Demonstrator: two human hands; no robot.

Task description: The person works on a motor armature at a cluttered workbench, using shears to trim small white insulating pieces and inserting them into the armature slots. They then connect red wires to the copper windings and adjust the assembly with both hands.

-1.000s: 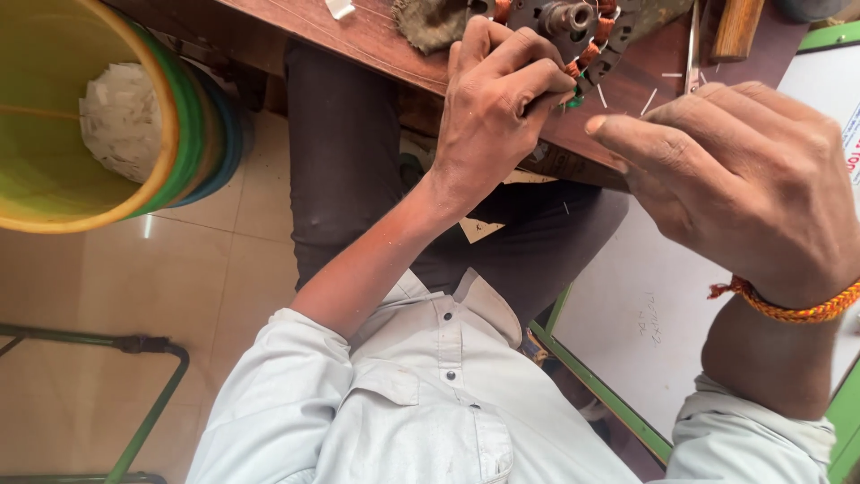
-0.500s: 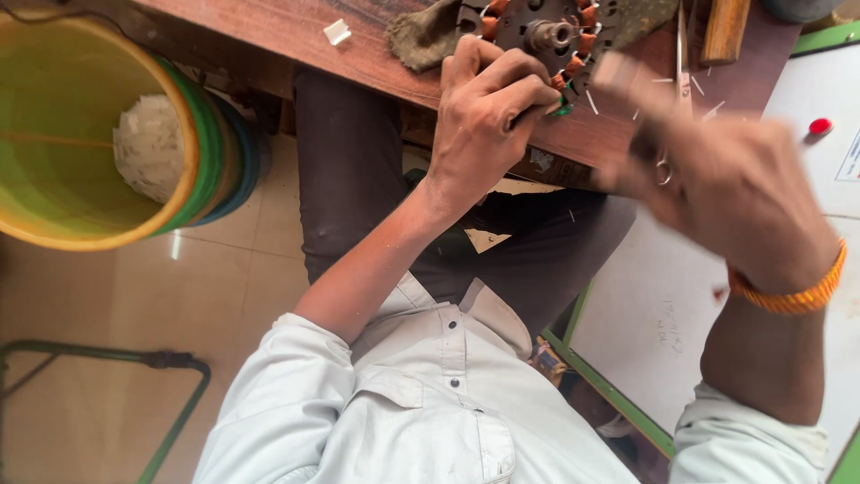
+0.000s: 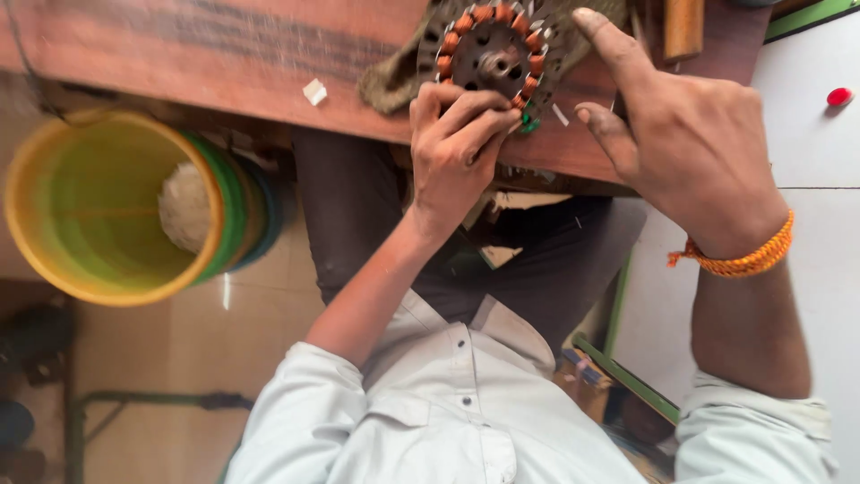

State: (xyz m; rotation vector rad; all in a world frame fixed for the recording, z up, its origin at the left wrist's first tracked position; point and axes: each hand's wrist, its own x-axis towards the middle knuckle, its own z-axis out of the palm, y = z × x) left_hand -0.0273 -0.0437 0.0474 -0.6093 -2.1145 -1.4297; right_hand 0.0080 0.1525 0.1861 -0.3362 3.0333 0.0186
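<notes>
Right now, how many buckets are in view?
1: a yellow-green bucket on the floor below the wooden bench, left of the left hand. Others may be out of frame.

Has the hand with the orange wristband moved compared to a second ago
Yes. The right hand has opened and lifted, its fingers spread beside the copper-wound stator on the wooden bench, whereas it was closed lower down before.

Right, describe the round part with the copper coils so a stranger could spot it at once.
Look along the long wooden bench across the top of the view, to where the left hand grips its near edge. Just above those fingers lies the round metal part, on a ragged cloth. A ring of orange-brown coils around a dark hub marks it out.
</notes>
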